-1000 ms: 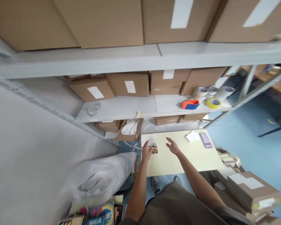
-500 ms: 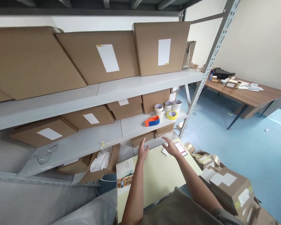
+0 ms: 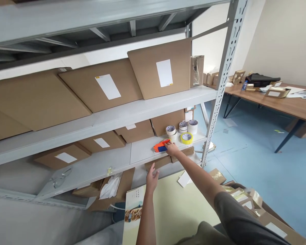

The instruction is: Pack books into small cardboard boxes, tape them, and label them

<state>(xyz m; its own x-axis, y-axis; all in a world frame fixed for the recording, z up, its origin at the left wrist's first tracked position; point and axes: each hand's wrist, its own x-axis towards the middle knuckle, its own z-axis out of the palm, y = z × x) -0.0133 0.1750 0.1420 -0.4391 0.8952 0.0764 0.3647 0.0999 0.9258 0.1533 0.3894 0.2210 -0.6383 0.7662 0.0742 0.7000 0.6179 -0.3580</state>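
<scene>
On the lower shelf (image 3: pixel 117 159) lies an orange and blue tape dispenser (image 3: pixel 159 146). My right hand (image 3: pixel 172 149) is at its right end, fingers bent onto the blue part; the fingertips are partly hidden, so I cannot tell how firmly they hold it. My left hand (image 3: pixel 152 178) hovers over the far edge of the pale yellow table (image 3: pixel 178 207), its fingers apart and nothing in it. Right of the dispenser are a yellow tape roll (image 3: pixel 186 138) and several white tape rolls (image 3: pixel 193 127).
Cardboard boxes (image 3: pixel 165 68) with white labels line the shelves. A perforated metal post (image 3: pixel 223 75) rises at the right. Opened cartons (image 3: pixel 247 200) are piled right of the table. A printed box (image 3: pixel 134 209) lies at its left edge. A brown desk (image 3: pixel 283 102) stands farther back.
My right hand has reached forward from above the table to the dispenser on the shelf. My left hand is still raised and open. The view has shifted, with more of the upper shelf showing.
</scene>
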